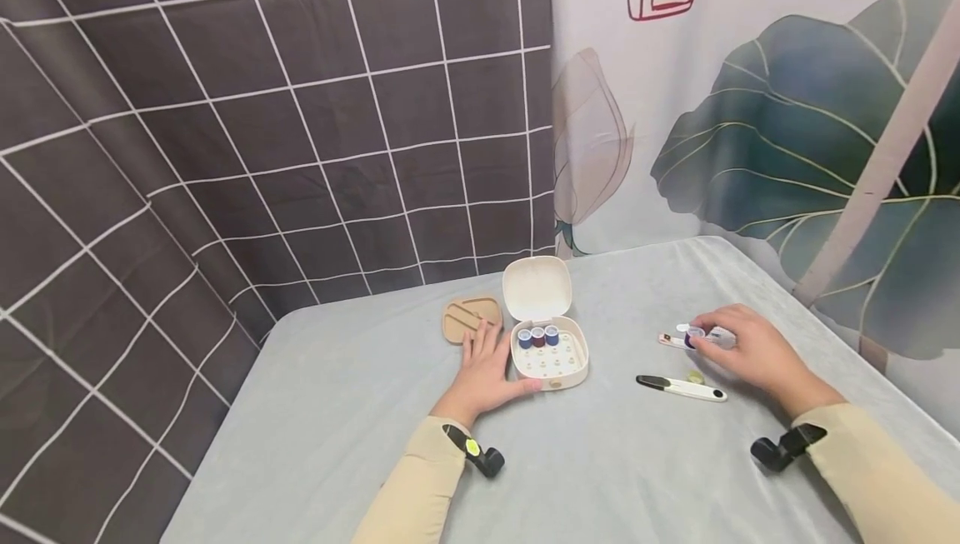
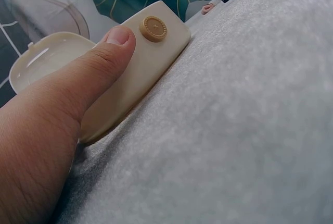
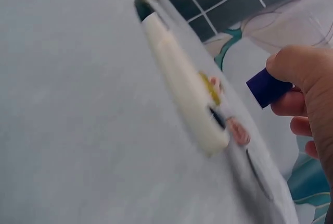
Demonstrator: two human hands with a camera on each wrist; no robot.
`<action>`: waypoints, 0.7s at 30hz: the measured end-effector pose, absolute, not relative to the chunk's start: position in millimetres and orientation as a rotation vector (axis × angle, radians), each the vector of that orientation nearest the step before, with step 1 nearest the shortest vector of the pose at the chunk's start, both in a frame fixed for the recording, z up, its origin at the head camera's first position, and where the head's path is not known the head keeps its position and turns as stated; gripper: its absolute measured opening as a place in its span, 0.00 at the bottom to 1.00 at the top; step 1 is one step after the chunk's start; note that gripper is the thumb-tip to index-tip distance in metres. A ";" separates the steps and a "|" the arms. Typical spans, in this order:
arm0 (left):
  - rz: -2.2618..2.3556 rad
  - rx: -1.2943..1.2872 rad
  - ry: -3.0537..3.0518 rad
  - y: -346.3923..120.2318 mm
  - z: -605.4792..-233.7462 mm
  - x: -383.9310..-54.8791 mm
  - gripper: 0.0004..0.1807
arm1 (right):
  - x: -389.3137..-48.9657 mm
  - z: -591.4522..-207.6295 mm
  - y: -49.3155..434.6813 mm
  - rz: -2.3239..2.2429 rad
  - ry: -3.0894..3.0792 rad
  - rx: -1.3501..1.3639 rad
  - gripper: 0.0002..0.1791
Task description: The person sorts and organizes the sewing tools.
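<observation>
My left hand (image 1: 483, 369) rests against a white sewing box (image 1: 570, 373) with its lid up; the thumb presses the front beside a tan button-shaped catch (image 2: 154, 28). Its straight fingers lie along the box's left side, their tips at a tan tray (image 1: 456, 323). Inside the box, two blue thread spools and a red one (image 1: 537, 337) stand in a row at the back, among rows of small pegs. Well to the right, my right hand (image 1: 750, 348) pinches a dark blue thread spool (image 3: 268, 87) between thumb and fingers, above the cloth.
A white stick-shaped tool with a black end (image 1: 686, 390) lies between the box and my right hand. Beside it is a small yellow-green round piece (image 1: 696, 377). A small pinkish flat item (image 1: 666, 339) lies partly behind the right fingers. Grey cloth (image 1: 585, 461) covers the table.
</observation>
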State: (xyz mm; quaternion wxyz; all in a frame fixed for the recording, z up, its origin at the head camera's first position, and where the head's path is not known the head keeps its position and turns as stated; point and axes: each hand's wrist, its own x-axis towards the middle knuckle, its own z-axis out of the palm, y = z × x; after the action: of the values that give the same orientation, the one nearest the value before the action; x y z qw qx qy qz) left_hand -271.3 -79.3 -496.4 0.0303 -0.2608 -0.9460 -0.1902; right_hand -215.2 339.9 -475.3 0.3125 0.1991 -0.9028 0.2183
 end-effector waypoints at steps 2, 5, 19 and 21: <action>-0.595 -0.812 -2.912 -78.6 -495.8 -271.4 0.59 | -218.7 -470.5 337.6 0.574 -2.396 0.516 0.14; -0.597 -0.811 -2.915 -79.0 -495.6 -271.5 0.59 | -225.1 -464.2 332.4 0.566 -2.424 0.506 0.12; -0.579 -0.789 -2.933 -79.3 -497.5 -272.2 0.59 | -249.6 -444.2 273.1 0.790 -2.380 0.491 0.10; -0.579 -0.790 -2.934 -78.9 -497.2 -271.8 0.59 | -252.4 -443.1 263.4 0.823 -2.375 0.489 0.10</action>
State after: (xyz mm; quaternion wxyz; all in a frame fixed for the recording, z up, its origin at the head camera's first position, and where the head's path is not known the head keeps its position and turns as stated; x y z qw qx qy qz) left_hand -271.8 -78.9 -497.2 0.0243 -0.2554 -0.9482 -0.1872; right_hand -252.4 263.4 -443.1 0.2866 0.1829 -0.8886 0.3079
